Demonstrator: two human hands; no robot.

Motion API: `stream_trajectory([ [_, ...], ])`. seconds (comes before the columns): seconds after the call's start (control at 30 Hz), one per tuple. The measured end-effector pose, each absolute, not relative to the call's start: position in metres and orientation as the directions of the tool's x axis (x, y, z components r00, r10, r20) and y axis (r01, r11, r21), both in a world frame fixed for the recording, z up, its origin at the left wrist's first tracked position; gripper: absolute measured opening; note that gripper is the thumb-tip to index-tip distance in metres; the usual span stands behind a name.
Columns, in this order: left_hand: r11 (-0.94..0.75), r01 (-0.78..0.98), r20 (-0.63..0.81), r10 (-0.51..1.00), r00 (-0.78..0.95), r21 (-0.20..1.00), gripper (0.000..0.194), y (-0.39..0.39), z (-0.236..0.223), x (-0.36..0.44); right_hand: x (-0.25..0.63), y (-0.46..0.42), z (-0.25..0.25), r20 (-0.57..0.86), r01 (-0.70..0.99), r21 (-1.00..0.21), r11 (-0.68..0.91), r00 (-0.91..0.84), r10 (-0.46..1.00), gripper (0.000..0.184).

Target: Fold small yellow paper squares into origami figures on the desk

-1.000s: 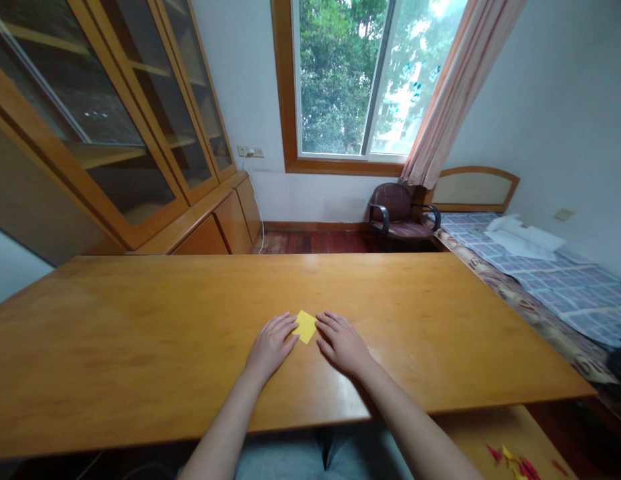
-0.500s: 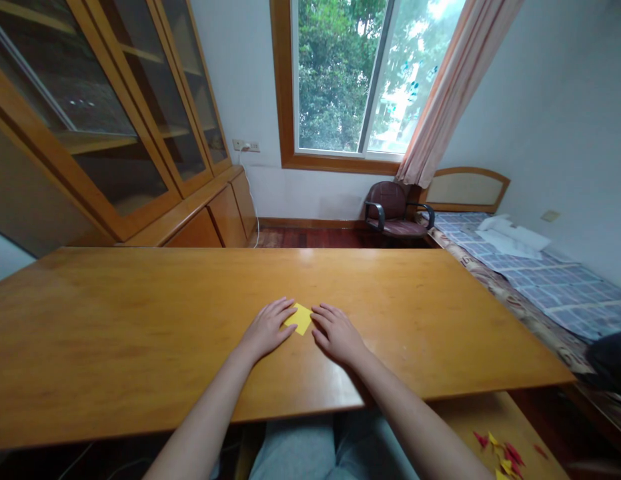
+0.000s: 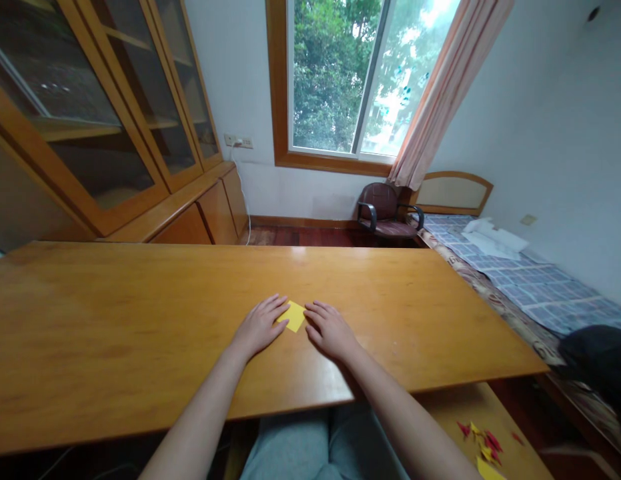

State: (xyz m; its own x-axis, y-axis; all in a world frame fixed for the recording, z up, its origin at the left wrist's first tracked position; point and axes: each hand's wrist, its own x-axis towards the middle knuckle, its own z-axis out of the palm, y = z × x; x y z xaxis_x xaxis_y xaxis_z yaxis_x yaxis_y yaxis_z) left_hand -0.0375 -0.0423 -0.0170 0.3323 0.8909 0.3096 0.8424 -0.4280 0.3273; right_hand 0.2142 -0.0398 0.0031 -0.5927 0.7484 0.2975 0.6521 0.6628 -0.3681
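A small square of yellow paper (image 3: 294,316) lies flat on the wooden table (image 3: 140,320), turned a little so that a corner points toward me. My left hand (image 3: 261,325) rests on the tabletop at its left, fingers spread, with the fingertips over the paper's left edge. On the other side, my right hand (image 3: 332,329) lies with its fingers stretched out, the tips at or very near the paper's right corner. Neither hand grips anything.
Several red and yellow folded paper pieces (image 3: 485,443) lie on a lower wooden surface at the right, by a yellow sheet (image 3: 488,469). Beyond the table stand a chair (image 3: 387,210), a bed (image 3: 520,263) and a glass-fronted cabinet (image 3: 150,127). A black bag (image 3: 597,363) sits at far right.
The whole view has shifted slightly to the right, so things appear further left. Both hands and the yellow paper keep nearly the same places relative to each other.
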Motion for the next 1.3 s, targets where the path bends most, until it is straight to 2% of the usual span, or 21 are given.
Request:
stream_trajectory([
  [0.53, -0.414, 0.858, 0.306, 0.895, 0.324, 0.303, 0.039, -0.043, -0.017, -0.037, 0.216, -0.041, -0.003, 0.306, 0.639, -0.378, 0.67, -0.597, 0.742, 0.04],
  [0.97, -0.395, 0.884, 0.262, 0.907, 0.331, 0.25, 0.041, -0.045, -0.013, -0.038, 0.253, -0.079, 0.004, 0.29, 0.619, -0.349, 0.703, -0.642, 0.71, 0.042],
  [1.13, -0.405, 0.89, 0.255, 0.901, 0.351, 0.209, 0.043, -0.044, -0.015, -0.04, 0.298, -0.116, 0.002, 0.324, 0.719, -0.286, 0.634, -0.55, 0.77, 0.038],
  [1.3, -0.425, 0.886, 0.259, 0.891, 0.372, 0.188, 0.045, -0.043, -0.023, -0.047, 0.316, -0.142, -0.004, 0.447, 0.776, -0.239, 0.584, -0.446, 0.775, 0.035],
])
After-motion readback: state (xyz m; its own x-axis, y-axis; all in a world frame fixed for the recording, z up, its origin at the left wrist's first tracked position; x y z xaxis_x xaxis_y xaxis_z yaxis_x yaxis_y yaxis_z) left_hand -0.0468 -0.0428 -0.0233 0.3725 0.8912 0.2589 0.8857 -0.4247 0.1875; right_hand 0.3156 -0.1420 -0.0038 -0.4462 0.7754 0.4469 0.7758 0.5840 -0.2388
